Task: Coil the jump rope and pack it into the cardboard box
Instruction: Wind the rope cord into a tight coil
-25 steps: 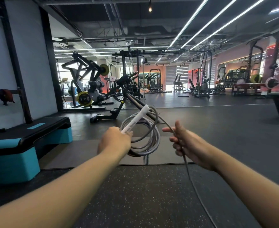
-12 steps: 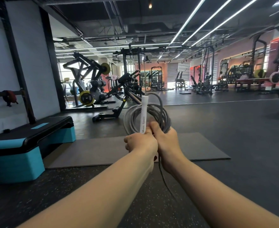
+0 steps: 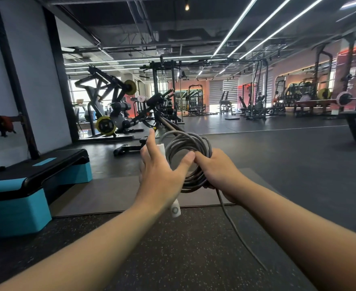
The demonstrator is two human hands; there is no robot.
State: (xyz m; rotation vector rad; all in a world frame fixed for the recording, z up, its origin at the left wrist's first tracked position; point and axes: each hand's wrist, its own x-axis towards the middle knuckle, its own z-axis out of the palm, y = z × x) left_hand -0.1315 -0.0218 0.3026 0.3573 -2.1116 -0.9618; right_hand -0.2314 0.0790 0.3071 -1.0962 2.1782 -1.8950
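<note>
The grey jump rope point(image 3: 190, 143) is wound into a coil of several loops, held up in front of me. My right hand point(image 3: 217, 171) is closed around the coil's lower right side. My left hand point(image 3: 159, 171) has its fingers spread and straight, its thumb resting on the coil beside my right hand. The rope's white handle point(image 3: 175, 208) lies behind my left palm, with both ends sticking out. A loose tail of rope point(image 3: 233, 225) hangs from the coil toward the floor. No cardboard box is in view.
A grey mat point(image 3: 114, 192) lies on the speckled gym floor ahead. A black and teal step platform point(image 3: 25, 192) stands at the left. Weight machines point(image 3: 109, 110) and racks point(image 3: 259, 95) fill the background, with a bench point(image 3: 355, 118) at the right.
My right hand came in from the side and closed on the coil. My left hand, earlier fisted around the white handle, has spread its fingers, and the handle has tipped downward.
</note>
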